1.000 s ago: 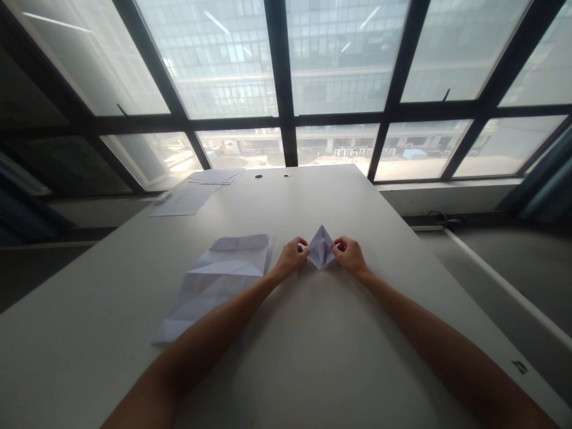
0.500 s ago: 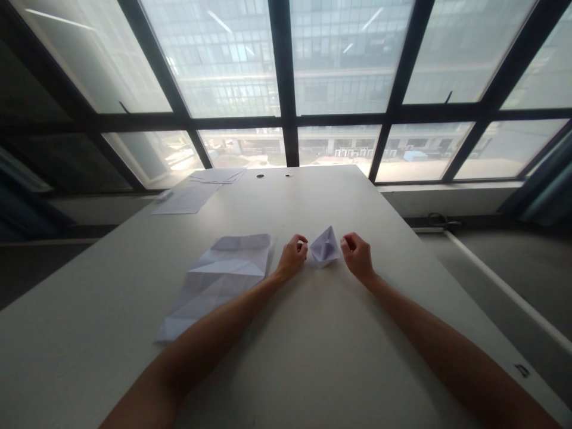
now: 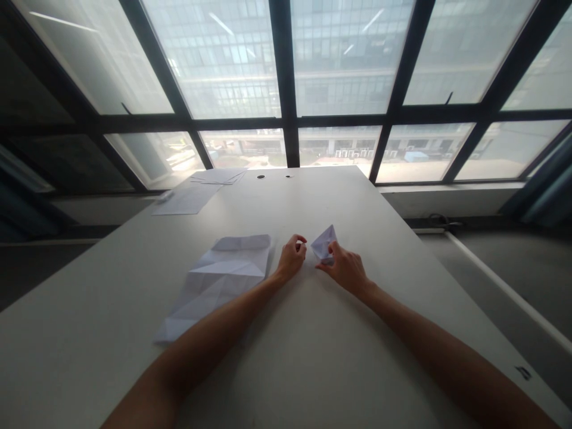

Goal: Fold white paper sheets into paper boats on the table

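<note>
A small folded white paper shape [image 3: 322, 243] sits near the middle of the white table [image 3: 313, 333]. My right hand [image 3: 345, 268] pinches its lower right part, fingers closed on the paper. My left hand [image 3: 291, 257] rests on the table just left of the shape, fingers curled loosely with nothing in them, a small gap between it and the paper.
A large creased sheet of paper [image 3: 218, 280] lies flat to the left of my left arm. More sheets [image 3: 196, 190] lie at the far left end of the table near the windows. The table's right edge drops to the floor.
A second ago both hands pinched the folded shape. They let go and drew apart. Now my right hand has come back onto the shape; my left stays off it.
</note>
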Motion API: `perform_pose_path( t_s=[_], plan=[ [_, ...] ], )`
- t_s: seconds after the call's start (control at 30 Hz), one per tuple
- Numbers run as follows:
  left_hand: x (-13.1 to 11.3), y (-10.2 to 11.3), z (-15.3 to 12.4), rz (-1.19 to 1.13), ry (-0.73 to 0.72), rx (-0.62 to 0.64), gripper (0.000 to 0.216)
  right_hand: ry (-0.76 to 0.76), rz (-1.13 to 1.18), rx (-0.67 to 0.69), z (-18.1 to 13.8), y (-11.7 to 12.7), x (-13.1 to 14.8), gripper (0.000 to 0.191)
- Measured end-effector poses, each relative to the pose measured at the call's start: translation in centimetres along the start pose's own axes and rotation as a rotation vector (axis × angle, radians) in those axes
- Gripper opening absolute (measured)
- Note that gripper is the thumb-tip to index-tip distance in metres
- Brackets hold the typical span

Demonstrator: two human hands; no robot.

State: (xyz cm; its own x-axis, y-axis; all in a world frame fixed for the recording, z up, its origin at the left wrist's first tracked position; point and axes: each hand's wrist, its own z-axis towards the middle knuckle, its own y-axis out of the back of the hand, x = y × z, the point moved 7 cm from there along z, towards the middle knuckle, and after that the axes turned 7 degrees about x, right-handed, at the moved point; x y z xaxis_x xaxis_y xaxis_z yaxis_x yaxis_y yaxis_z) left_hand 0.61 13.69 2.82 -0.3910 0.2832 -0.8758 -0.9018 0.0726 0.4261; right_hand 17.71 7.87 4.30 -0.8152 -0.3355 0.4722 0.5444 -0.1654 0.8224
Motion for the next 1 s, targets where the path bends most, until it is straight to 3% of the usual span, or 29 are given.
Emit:
perform_pose_path(
  t_s=[0.3,0.57,0.77,1.0],
  plan=[
    [0.0,-0.2,0.1,0.013,-0.017,0.020,0.019,-0.125,-0.027,-0.041,0.4,0.2,-1.2,0.042],
    [-0.6,-1.7,-0.1,0.067,-0.117,0.211,0.033,-0.197,-0.125,0.001,0.4,0.1,-2.1,0.019],
    [-0.7,-1.6,-0.1,0.044,-0.138,0.187,0.035,-0.206,-0.102,-0.023,0.8,0.0,-3.4,0.016],
    [-0.1,-0.7,0.2,-0.066,-0.066,0.039,0.037,-0.180,0.024,-0.063,3.4,-0.2,-5.5,0.017]
  ],
)
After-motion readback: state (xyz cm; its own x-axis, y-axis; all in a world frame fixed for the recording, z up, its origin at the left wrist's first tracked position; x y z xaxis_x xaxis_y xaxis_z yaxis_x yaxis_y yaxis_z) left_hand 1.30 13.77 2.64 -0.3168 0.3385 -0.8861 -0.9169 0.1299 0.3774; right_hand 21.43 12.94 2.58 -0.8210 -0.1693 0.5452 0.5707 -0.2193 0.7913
